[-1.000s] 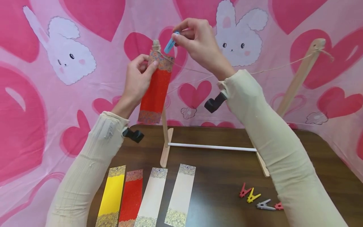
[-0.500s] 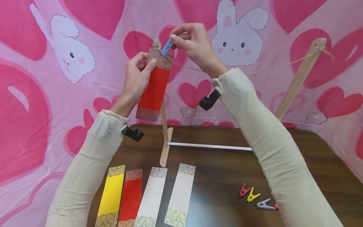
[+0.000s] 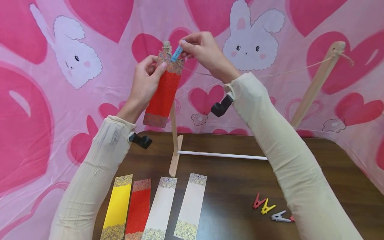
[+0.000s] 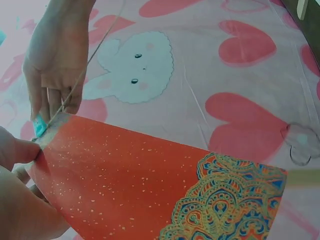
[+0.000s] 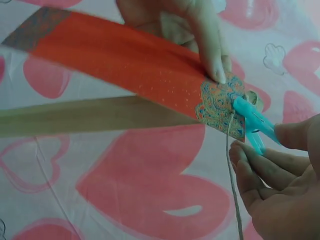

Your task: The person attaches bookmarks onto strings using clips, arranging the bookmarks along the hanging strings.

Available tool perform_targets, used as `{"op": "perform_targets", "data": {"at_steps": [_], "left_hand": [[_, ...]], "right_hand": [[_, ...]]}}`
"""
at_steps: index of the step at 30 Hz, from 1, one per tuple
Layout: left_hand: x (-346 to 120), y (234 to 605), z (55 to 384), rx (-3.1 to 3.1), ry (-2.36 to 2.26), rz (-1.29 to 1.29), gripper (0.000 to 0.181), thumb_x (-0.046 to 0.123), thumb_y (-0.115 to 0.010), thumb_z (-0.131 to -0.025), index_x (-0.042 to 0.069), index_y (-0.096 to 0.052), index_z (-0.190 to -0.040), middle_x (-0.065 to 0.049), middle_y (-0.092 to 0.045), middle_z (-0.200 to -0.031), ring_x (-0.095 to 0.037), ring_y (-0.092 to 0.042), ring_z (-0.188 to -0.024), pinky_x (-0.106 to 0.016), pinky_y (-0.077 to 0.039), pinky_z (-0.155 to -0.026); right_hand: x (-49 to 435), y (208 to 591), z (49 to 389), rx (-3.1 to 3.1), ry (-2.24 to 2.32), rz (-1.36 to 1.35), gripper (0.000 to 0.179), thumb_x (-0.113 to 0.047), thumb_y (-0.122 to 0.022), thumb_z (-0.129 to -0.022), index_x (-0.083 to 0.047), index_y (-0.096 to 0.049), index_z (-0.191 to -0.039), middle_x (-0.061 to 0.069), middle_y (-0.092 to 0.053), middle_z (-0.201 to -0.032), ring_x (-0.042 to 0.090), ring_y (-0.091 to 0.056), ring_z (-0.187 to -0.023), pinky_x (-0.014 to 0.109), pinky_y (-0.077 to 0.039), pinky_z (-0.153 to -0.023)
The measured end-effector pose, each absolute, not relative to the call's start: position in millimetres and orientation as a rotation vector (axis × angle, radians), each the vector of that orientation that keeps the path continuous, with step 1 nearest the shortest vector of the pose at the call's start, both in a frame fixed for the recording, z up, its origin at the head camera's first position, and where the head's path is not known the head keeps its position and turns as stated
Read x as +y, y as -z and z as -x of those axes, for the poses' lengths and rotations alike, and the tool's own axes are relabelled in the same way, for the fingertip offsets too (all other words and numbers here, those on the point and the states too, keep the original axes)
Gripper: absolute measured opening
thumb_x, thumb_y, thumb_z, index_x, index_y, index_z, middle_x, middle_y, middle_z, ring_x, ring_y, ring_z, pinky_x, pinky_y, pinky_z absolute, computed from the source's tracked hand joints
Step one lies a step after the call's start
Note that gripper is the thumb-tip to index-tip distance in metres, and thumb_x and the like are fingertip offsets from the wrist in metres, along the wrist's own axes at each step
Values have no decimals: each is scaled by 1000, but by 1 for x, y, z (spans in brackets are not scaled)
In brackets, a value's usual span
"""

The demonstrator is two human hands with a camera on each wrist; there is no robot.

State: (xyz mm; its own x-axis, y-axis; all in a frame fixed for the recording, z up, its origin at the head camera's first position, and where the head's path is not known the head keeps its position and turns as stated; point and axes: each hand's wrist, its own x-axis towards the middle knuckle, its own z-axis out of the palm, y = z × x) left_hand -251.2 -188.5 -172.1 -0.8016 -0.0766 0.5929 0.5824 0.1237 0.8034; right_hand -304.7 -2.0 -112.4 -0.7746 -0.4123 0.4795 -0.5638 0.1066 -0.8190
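A red paper strip [image 3: 164, 90] with lace-patterned ends hangs at the left post of a wooden stand. My left hand [image 3: 146, 79] pinches its upper left edge between thumb and fingers. My right hand [image 3: 201, 51] pinches a light blue clothespin [image 3: 176, 54] by its handles, and the clip's nose sits over the strip's top end. In the right wrist view the clothespin [image 5: 254, 120] straddles the patterned end, right beside the twine [image 5: 231, 165]. The left wrist view shows the strip's far patterned end [image 4: 225, 200] close up, with the twine running past its top.
On the table [image 3: 228, 186] lie a yellow strip [image 3: 118, 201], another red strip [image 3: 139, 206] and two white strips, one the right white strip [image 3: 192, 203]. Several clothespins, including a yellow clothespin [image 3: 268, 206], lie at right. A white rod [image 3: 222, 155] joins the stand's feet.
The right hand has come down and slightly left, bringing the blue clothespin from above the red strip onto its top edge. The left hand keeps its hold, and the strip has shifted slightly.
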Motion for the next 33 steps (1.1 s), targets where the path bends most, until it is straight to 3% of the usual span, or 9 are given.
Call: {"op": "perform_targets", "data": {"at_steps": [5, 8, 14, 21, 33], "left_hand": [[-190, 175, 247, -2048, 1451, 413, 14, 13, -60, -98, 1, -62, -104, -6, -63, -75, -11, -51, -64, -24, -42, -61], [-192, 179, 243, -2118, 1343, 359, 19, 17, -60, -98, 1, -60, -108, -9, -63, -78, -13, -51, -64, -22, -42, -62], [-199, 187, 236, -2133, 1341, 306, 19, 20, -59, -99, 5, -55, -110, -15, -68, -91, -20, -66, -79, -24, -47, -70], [-204, 194, 222, -2102, 1310, 253, 20, 22, -60, -98, 7, -54, -110, -7, -63, -104, -15, -60, -95, -27, -48, -86], [-201, 211, 199, -2090, 1256, 273, 20, 18, -60, -97, 4, -56, -110, -5, -62, -105, -13, -60, -94, -25, -47, -77]], "right_hand": [[5, 114, 300, -2263, -1726, -976, 32, -19, -60, -100, 1, -65, -124, 11, -69, -107, 22, -65, -101, 27, -50, -95], [14, 115, 296, -2222, -1792, -959, 31, -19, -61, -99, 0, -65, -124, 13, -68, -112, 23, -65, -105, 28, -49, -98], [36, 123, 285, -2152, -1761, -968, 24, -16, -63, -98, -2, -67, -117, 12, -70, -108, 23, -66, -103, 29, -51, -97], [56, 132, 271, -2027, -1661, -1009, 20, -12, -64, -97, 1, -70, -110, 11, -72, -101, 24, -67, -97, 29, -53, -93], [88, 146, 245, -1968, -1616, -1001, 17, -9, -65, -96, 4, -72, -103, 10, -74, -94, 24, -69, -90, 27, -54, -87]]}}
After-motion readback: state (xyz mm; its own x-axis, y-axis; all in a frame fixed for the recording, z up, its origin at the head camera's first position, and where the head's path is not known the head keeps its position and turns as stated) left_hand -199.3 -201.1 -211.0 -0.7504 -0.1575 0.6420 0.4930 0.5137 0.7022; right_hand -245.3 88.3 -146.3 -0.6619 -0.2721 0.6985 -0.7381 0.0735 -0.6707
